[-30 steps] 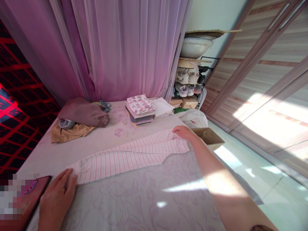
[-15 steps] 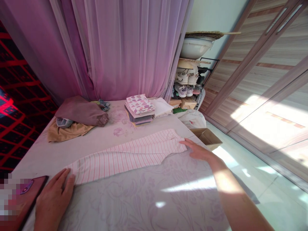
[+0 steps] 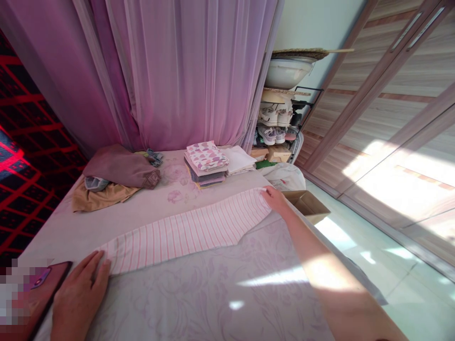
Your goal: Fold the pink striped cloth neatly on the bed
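Note:
White trousers with pink stripes (image 3: 185, 227) lie stretched across the bed, one leg over the other in a long strip. My left hand (image 3: 80, 289) rests with its fingers flat on the leg end at the left. At the other end, my right hand (image 3: 276, 199) pinches the upper corner of the waist between thumb and fingers. Just left of my left hand lies a flat, dark-edged reddish object (image 3: 50, 289), partly blurred out and cut off by the frame.
A folded stack of clothes (image 3: 206, 163) stands at the back beside white folded cloth (image 3: 240, 158). Rumpled brown clothes (image 3: 121, 168) lie at the back left. Past the bed's right edge are a cardboard box (image 3: 309, 206), a shoe rack (image 3: 277, 125) and a wardrobe (image 3: 398, 123).
My right hand has moved up and slightly left along the waist end, drawing its edge upward. The cloth there is smoother, and the crease between the layers no longer shows. My left hand stays put.

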### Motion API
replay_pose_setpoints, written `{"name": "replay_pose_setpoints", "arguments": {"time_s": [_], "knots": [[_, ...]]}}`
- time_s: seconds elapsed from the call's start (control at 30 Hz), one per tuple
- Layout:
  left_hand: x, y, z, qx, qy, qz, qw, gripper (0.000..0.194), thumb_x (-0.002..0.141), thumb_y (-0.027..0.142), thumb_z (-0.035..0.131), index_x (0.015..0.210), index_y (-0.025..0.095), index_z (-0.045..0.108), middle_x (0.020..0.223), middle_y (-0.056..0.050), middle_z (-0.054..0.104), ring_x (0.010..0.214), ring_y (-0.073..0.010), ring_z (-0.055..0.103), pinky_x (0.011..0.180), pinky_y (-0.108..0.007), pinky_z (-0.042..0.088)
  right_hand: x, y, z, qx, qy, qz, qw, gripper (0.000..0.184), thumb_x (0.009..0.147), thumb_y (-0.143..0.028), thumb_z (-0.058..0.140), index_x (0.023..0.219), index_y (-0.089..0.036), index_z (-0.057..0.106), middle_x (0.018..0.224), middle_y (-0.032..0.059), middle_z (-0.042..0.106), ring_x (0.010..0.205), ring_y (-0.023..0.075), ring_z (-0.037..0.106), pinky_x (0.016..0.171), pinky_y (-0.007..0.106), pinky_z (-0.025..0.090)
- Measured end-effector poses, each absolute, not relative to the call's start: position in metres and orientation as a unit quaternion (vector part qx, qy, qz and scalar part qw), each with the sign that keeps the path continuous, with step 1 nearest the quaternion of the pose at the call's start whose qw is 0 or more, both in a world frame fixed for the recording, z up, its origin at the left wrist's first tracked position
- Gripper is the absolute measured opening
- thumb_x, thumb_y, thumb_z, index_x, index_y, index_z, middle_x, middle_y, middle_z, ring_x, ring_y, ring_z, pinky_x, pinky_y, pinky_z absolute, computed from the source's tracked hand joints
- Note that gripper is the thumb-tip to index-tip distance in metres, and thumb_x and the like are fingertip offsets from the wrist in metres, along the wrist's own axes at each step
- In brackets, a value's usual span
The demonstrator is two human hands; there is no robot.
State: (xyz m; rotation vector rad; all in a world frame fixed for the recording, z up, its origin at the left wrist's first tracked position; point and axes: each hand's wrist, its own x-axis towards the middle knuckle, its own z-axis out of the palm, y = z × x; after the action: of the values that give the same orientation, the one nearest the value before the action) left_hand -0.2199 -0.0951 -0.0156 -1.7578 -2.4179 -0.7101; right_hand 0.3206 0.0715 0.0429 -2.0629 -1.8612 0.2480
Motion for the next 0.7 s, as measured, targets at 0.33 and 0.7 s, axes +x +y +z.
{"name": "replay_pose_setpoints", "arguments": {"time_s": [0.33,0.7], "knots": [[-0.212,-0.096,-0.006,-0.562,-0.791,-0.238,0.033,0.048,0.087,0.05,0.031,0.111,0.022,0.061,0.124,-0.009,0.063,0.113,-0.0266,0.06,0.099,-0.04,0.046,0.297,0.085,0.022,-0.783,-0.605,0.067,0.126,0.043,0.092,-0.039,0.042,0.131,-0.022,0.051,0.109,0.0084,0.068,0.097,0.0227,0.062,0.081,0.03,0.043],[-0.212,-0.097,-0.006,-0.561,-0.797,-0.222,0.028,0.055,0.087,0.052,0.027,0.111,0.017,0.061,0.126,-0.011,0.062,0.116,-0.026,0.059,0.102,-0.038,0.044,0.293,0.087,0.025,-0.791,-0.596,0.025,0.136,0.042,0.094,-0.041,0.041,0.13,-0.024,0.053,0.117,0.0086,0.066,0.101,0.0241,0.061,0.081,0.032,0.043]]}}
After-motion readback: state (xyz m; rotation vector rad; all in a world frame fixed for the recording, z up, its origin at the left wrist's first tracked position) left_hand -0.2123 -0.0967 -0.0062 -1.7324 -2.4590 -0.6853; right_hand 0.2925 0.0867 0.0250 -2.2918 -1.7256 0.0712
